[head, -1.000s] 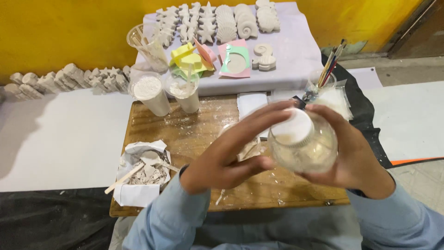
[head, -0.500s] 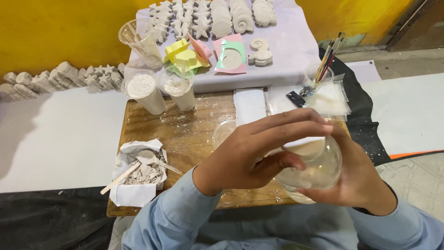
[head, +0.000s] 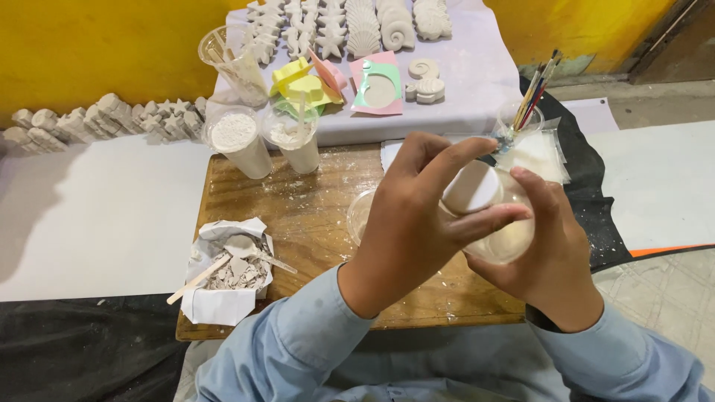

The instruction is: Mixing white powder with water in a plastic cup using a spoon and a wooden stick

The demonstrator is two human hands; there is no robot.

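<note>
Risk 1: the clear plastic cup [head: 500, 237] is held in the air, tilted, above the right edge of the wooden desk [head: 313, 223]. It appears to hold a white cast or set white mass [head: 472, 186]. If the tilt grows or the grip loosens, the white piece could drop onto the desk and chip. Thin cup walls flex under pressure, which would make a slip more likely.

Risk 2: a second clear cup [head: 360, 216] stands on the desk just beside the left hand's wrist. A sideways swing of the forearm could knock it over.

Risk 3: the container of paintbrushes [head: 519, 119] stands near the far right corner of the desk, behind the hands. A forward reach could tip it.

Left hand [head: 417, 223]: raised over the desk, back toward the camera, wrist bent. Fingers [head: 488, 221] are spread and curled across the cup mouth, with fingertips resting on the white piece and the rim. Whether the thumb pinches the rim cannot be told.

Right hand [head: 555, 268]: placed below and behind the cup, palm cupped. Fingers are held close together and wrapped around the cup wall, bearing its weight.

2 cups of white powder [head: 237, 141] stand at the far left edge, well apart from both hands.
</note>
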